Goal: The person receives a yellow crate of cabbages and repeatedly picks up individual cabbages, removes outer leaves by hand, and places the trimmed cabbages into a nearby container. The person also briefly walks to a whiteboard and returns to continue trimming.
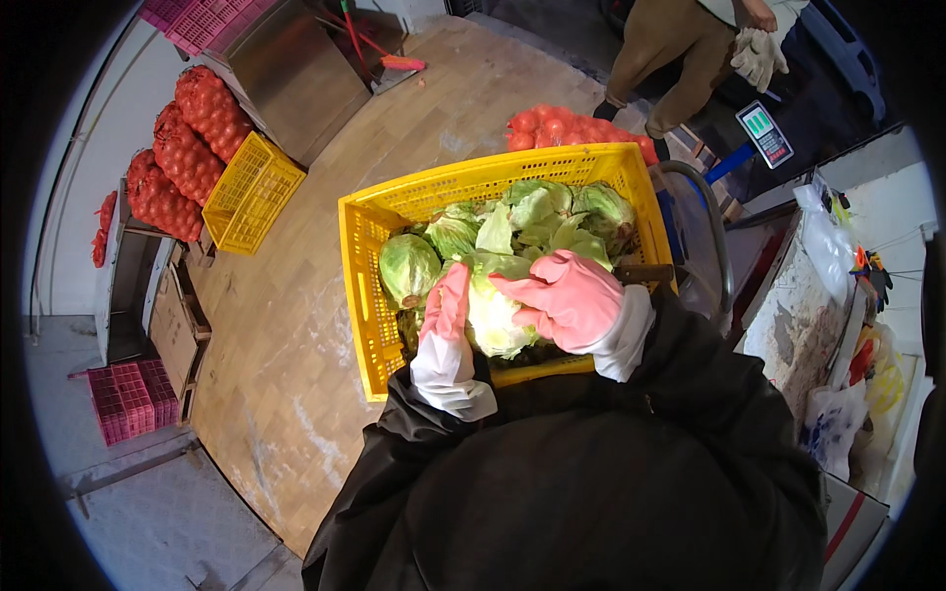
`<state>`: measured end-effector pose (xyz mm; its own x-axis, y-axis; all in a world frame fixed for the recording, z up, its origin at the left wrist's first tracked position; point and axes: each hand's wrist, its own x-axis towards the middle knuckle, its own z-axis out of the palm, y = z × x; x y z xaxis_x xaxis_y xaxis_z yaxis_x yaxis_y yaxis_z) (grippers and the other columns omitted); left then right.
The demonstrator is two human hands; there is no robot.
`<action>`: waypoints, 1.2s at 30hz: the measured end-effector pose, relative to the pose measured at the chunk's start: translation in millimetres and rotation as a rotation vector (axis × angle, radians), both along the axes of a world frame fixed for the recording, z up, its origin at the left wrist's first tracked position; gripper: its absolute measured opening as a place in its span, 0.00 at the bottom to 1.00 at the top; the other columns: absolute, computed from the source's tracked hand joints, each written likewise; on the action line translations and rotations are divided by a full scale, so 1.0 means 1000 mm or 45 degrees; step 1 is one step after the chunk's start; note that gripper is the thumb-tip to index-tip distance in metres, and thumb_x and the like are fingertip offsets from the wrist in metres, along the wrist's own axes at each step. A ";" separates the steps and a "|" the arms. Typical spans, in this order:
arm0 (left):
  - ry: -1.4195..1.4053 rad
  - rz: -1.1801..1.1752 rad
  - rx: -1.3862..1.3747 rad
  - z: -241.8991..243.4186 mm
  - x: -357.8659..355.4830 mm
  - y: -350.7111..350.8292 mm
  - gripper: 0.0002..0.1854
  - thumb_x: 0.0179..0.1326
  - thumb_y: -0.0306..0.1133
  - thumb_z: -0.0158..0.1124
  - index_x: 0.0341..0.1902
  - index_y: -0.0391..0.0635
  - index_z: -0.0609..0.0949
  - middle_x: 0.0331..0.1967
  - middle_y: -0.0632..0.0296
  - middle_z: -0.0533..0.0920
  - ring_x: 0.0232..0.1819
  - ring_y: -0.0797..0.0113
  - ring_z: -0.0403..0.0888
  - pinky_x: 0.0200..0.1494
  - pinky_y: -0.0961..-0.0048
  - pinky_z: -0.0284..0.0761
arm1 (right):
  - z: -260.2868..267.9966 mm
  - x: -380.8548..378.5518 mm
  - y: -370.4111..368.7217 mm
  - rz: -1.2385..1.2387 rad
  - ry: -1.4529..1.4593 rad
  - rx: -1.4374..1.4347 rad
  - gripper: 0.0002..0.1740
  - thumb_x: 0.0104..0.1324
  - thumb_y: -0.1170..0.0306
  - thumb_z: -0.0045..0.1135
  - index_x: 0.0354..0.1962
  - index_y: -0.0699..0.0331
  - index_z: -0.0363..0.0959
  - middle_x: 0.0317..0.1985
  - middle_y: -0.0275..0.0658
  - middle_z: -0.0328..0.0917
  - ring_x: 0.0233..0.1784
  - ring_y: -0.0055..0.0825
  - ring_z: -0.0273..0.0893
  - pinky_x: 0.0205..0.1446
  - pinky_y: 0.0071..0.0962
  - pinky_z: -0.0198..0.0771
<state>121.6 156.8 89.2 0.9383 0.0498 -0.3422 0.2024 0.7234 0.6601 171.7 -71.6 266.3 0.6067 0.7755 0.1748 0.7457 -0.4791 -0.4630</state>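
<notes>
A pale head of lettuce (494,318) is held between my two hands, over the near side of a yellow plastic crate (488,173). My left hand (446,306), in a pink rubber glove with a white cuff, lies along its left side. My right hand (565,299), gloved the same way, grips its right side with thumb and fingers. Several more lettuce heads (409,267) and loose leaves (569,235) fill the crate beyond. A knife's wooden handle (644,273) shows at the crate's right, next to my right cuff; its blade is hidden.
Behind the crate lies a red net bag of onions (547,128); a person (669,59) holding work gloves stands beyond it. A scale's display (765,133) stands right. At left are stacked onion bags (177,155), an empty yellow crate (253,193), a pallet (181,332) and purple crates (133,399).
</notes>
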 end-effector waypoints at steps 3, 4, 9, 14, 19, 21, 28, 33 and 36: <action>-0.012 0.030 -0.014 0.001 -0.009 -0.003 0.28 0.75 0.41 0.58 0.67 0.31 0.69 0.62 0.50 0.79 0.60 0.63 0.80 0.63 0.71 0.77 | 0.001 -0.006 0.008 0.152 0.047 -0.288 0.21 0.61 0.70 0.57 0.53 0.54 0.75 0.43 0.41 0.80 0.48 0.43 0.80 0.44 0.42 0.79; -0.070 -0.053 -0.069 0.004 -0.012 -0.004 0.29 0.74 0.41 0.60 0.68 0.31 0.69 0.64 0.50 0.78 0.61 0.62 0.80 0.66 0.71 0.75 | 0.001 -0.007 0.010 0.226 0.025 -0.379 0.20 0.60 0.70 0.57 0.52 0.55 0.75 0.42 0.41 0.80 0.48 0.43 0.80 0.44 0.42 0.79; -0.139 -0.189 0.269 0.045 -0.022 -0.010 0.33 0.76 0.50 0.50 0.70 0.31 0.68 0.65 0.49 0.76 0.67 0.61 0.75 0.71 0.66 0.68 | -0.011 0.027 0.001 0.513 0.075 -0.592 0.08 0.54 0.75 0.61 0.34 0.61 0.75 0.34 0.43 0.79 0.45 0.42 0.81 0.39 0.39 0.78; -0.014 -0.318 0.228 0.078 -0.020 -0.009 0.37 0.79 0.57 0.35 0.71 0.33 0.67 0.63 0.49 0.79 0.63 0.58 0.79 0.71 0.64 0.69 | -0.016 0.054 -0.035 -0.284 -0.101 0.308 0.06 0.62 0.72 0.63 0.34 0.66 0.79 0.26 0.43 0.78 0.30 0.40 0.77 0.36 0.34 0.73; -0.241 -0.235 0.343 0.066 -0.017 -0.011 0.33 0.79 0.53 0.41 0.70 0.34 0.68 0.64 0.48 0.78 0.64 0.59 0.78 0.70 0.63 0.71 | -0.007 0.002 -0.016 -0.286 0.050 0.280 0.37 0.65 0.43 0.62 0.56 0.67 0.78 0.28 0.49 0.81 0.33 0.43 0.82 0.40 0.38 0.78; -0.179 -0.206 0.316 0.057 -0.017 -0.011 0.31 0.79 0.50 0.44 0.69 0.34 0.69 0.65 0.48 0.76 0.66 0.59 0.76 0.70 0.62 0.72 | -0.014 -0.024 0.003 -0.224 0.014 0.032 0.32 0.64 0.41 0.59 0.54 0.56 0.80 0.27 0.43 0.76 0.34 0.42 0.79 0.38 0.44 0.73; 0.032 -0.173 0.012 0.078 -0.006 -0.019 0.29 0.77 0.50 0.50 0.65 0.34 0.74 0.59 0.48 0.81 0.59 0.57 0.82 0.65 0.62 0.78 | -0.063 0.000 0.001 -0.017 -0.068 0.322 0.10 0.61 0.65 0.59 0.37 0.60 0.81 0.21 0.40 0.72 0.27 0.43 0.76 0.31 0.39 0.71; -0.008 -0.211 -0.136 0.109 -0.011 -0.025 0.33 0.73 0.54 0.55 0.66 0.35 0.74 0.57 0.47 0.82 0.59 0.55 0.82 0.63 0.58 0.79 | -0.008 0.043 -0.034 -0.920 0.358 0.110 0.08 0.62 0.75 0.53 0.23 0.64 0.71 0.19 0.41 0.71 0.24 0.41 0.72 0.27 0.37 0.65; -0.293 -0.128 -0.082 0.108 -0.011 -0.027 0.31 0.76 0.52 0.50 0.66 0.35 0.73 0.58 0.46 0.82 0.59 0.55 0.82 0.64 0.58 0.78 | 0.010 0.018 -0.023 -0.255 0.445 0.565 0.11 0.66 0.68 0.55 0.25 0.65 0.71 0.25 0.46 0.76 0.26 0.44 0.74 0.29 0.40 0.67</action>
<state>110.1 129.7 197.3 0.9910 -0.0623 -0.1183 0.1248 0.7491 0.6506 189.9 -95.1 276.3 0.8133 0.5387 0.2197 0.4285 -0.2992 -0.8526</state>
